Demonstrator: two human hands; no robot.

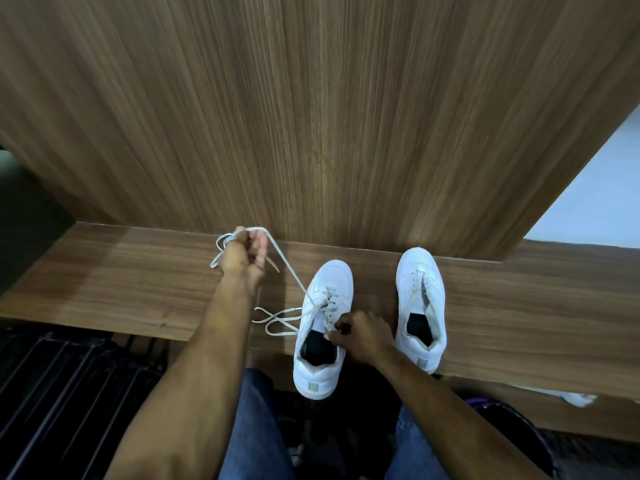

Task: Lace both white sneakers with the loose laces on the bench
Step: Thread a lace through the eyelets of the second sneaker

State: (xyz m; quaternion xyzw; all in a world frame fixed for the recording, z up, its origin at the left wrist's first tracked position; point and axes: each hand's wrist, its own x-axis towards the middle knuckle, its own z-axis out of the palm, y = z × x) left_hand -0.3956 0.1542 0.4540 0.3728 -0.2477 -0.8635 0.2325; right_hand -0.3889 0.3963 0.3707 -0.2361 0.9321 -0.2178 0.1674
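head view: left hand (244, 252) pulls lace (289, 268) up-left of laced sneaker (323, 327).

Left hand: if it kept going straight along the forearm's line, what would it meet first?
Probably the wood-grain back panel rising behind the bench; the left hand, gripping the lace, has nothing visible before it, though depth is unclear.

So we've got two white sneakers on the wooden bench (131, 282), toes pointing at the wall. The left sneaker (322, 327) is partly laced across the lower eyelets, with its heel hanging just over the bench's front edge. Its lace (289, 268) runs taut up and to the left from the eyelets, while the other end lies in loose loops on the bench just beside the shoe. The right sneaker (420, 306) sits unlaced, tongue open, a bit apart.
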